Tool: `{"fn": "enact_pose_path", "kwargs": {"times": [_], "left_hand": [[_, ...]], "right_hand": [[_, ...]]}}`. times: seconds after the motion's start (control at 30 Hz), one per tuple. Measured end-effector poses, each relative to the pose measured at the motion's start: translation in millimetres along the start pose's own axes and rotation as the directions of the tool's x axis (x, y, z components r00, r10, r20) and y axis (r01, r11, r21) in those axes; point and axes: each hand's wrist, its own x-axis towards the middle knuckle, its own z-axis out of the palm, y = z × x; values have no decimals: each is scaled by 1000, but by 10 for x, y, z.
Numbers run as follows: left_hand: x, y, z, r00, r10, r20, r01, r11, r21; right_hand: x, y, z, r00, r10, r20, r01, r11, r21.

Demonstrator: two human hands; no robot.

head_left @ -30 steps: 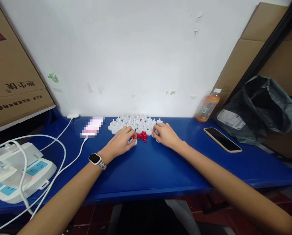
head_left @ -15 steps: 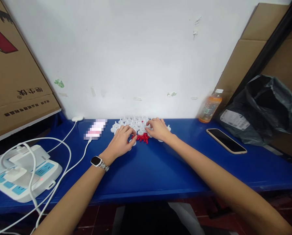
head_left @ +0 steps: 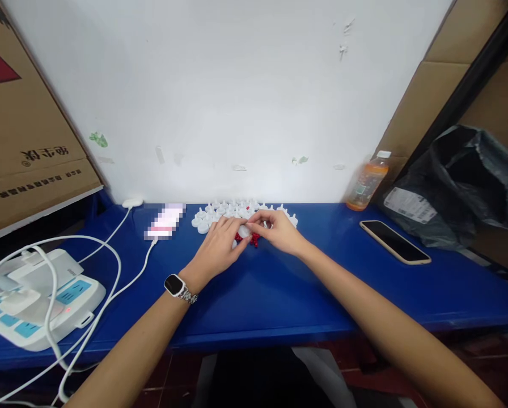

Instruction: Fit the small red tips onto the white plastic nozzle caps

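Together, left hand and right hand partly hide red pieces.

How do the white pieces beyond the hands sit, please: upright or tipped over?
Upright: on the white pieces clearly visible there, the thin stems point upward.

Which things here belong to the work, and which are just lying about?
Apparently in use:
white piece between left hand and right hand
white stemmed pieces
small red pieces

Seemingly just lying about:
tan-edged phone
bottle
dark plastic bag
power strip
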Motion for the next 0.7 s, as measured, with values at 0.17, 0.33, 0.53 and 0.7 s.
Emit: {"fn": "enact_pose_path", "kwargs": {"times": [0.17,0.33,0.53,0.7], "left_hand": [[-34,-17,-29,997,32,70,-30,999,-23],[-38,-29,-49,997,36,72,-34,999,-22],[-43,-1,-44,994,37,103,-35,999,-16],[-45,-9,-47,995,39,94,-36,999,-30]], "right_hand": [[-195,25,23,999,-24,-41,12,965,-263],[-306,45,80,998,-32,60,64,739,-671],[-312,48,167,994,-1,107,79,684,-725],[-302,58,134,1000,5,0,-4,811,-584]]}}
